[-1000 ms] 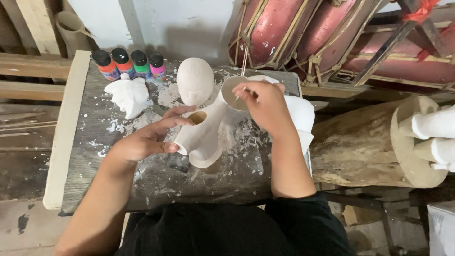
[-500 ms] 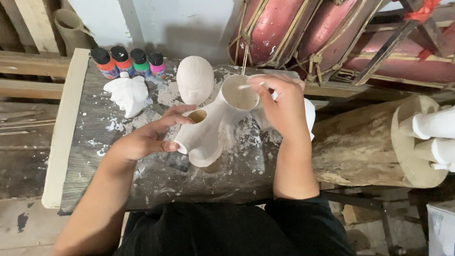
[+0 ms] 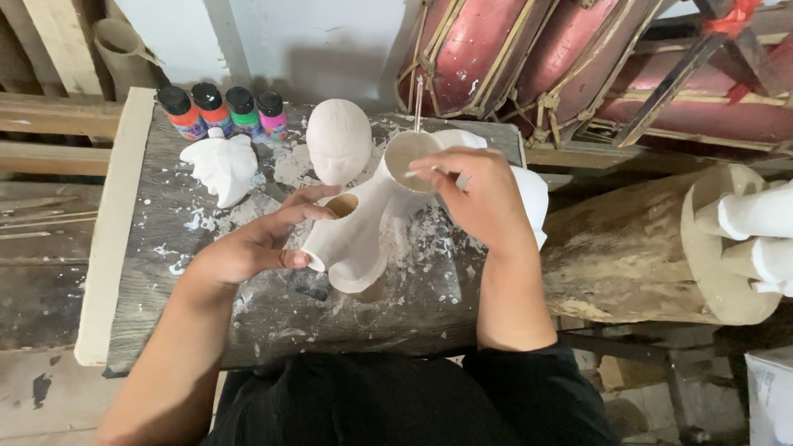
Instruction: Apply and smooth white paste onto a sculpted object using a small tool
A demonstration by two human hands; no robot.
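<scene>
At frame centre, left hand [image 3: 248, 248] grips a white plaster figure [image 3: 351, 244] on the bench [image 3: 248, 314]; right hand [image 3: 479, 198] pinches a thin stick [image 3: 421, 172].

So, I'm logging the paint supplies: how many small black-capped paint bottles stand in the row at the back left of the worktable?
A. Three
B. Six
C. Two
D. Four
D: four small black-capped paint bottles stand side by side behind the white plaster piece on the worktable.
</scene>
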